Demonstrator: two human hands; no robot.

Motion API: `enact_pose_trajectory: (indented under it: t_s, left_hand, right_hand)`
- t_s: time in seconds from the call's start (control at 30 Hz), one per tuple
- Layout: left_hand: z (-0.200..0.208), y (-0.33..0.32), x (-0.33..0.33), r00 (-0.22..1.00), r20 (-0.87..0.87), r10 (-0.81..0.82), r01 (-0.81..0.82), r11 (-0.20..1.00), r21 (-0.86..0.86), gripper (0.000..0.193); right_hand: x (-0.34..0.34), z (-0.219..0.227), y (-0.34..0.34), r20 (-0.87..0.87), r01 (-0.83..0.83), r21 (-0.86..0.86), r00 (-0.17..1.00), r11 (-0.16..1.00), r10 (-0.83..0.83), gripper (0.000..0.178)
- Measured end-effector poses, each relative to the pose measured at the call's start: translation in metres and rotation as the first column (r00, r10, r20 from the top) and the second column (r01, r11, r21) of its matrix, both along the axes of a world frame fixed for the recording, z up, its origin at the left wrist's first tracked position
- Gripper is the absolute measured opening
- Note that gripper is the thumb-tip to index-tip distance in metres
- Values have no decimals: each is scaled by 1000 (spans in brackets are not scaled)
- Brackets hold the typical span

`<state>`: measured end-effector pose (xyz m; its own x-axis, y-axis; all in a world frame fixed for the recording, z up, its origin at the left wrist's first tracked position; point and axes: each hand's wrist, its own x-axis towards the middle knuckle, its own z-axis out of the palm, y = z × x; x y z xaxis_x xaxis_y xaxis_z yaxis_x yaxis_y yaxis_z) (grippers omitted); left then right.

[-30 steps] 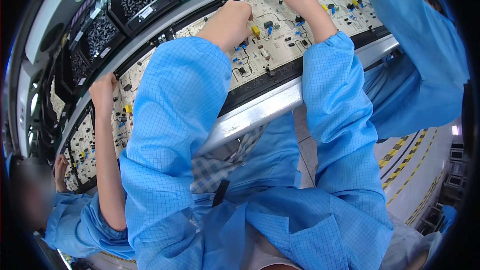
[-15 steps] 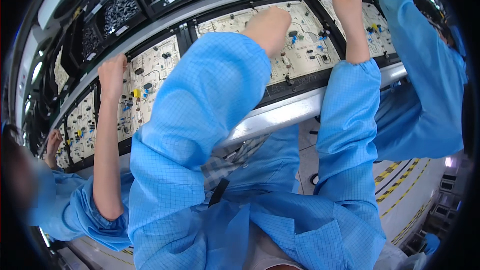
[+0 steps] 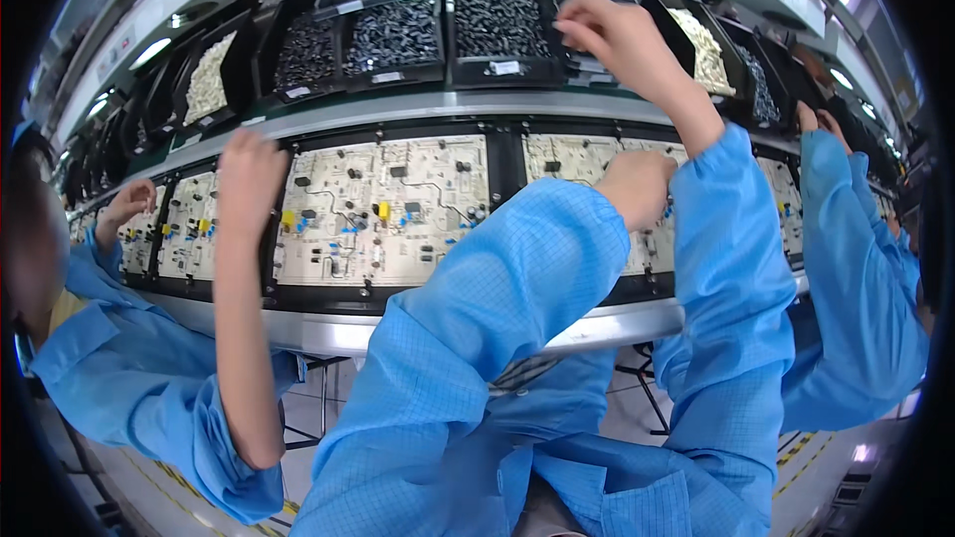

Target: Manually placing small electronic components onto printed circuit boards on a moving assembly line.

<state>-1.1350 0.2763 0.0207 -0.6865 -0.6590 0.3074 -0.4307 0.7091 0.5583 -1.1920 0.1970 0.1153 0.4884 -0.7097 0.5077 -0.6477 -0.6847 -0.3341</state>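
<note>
My left hand (image 3: 639, 189) is low over a pale circuit board (image 3: 569, 149) in a black frame. Its back faces up and its fingers curl under, so whatever they hold is hidden. My right hand (image 3: 619, 40) is raised above the board line, in front of the parts bins. Its fingers bend in toward the thumb beside a black bin of small dark parts (image 3: 497, 15); anything between the fingertips is too small to make out. Another pair of pale boards (image 3: 438, 154) lies left of my left forearm, carrying yellow, blue and black components.
A metal rail (image 3: 343, 330) edges the line nearest me. Behind the boards stand more black bins, including ones with white parts (image 3: 704, 52) and dark parts (image 3: 393, 35). A co-worker's hand (image 3: 249, 174) reaches over boards at left; another co-worker's sleeve (image 3: 846, 268) is at right.
The view has swung up and levelled, bringing more bins into sight. My right hand remains raised beside the bins, its fingers now curled in. My left hand stays curled over a board.
</note>
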Motion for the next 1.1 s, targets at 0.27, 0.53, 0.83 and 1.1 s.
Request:
enact_pose_trajectory:
  t_s: [0.27, 0.53, 0.83, 1.1]
  left_hand:
    - [84, 40, 78, 999, -14, -39, 42, 964, 263, 13]
    - [107, 68, 123, 985, 156, 68, -20, 956, -292, 4]
    - [103, 55, 134, 947, 116, 298, -206, 846, -492, 2]
    - [168, 55, 212, 762, 97, 640, -631, 768, -108, 21]
  right_hand:
    - [131, -4, -103, -408, -282, -216, 896, 935, 177, 19]
    - [113, -22, -140, -37, 75, -271, 995, 960, -88, 17]
    - [72, -80, -171, -231, 1, -52, 973, 999, -13, 18]
    - [50, -77, -185, -340, -35, 7, 940, 999, 35, 16]
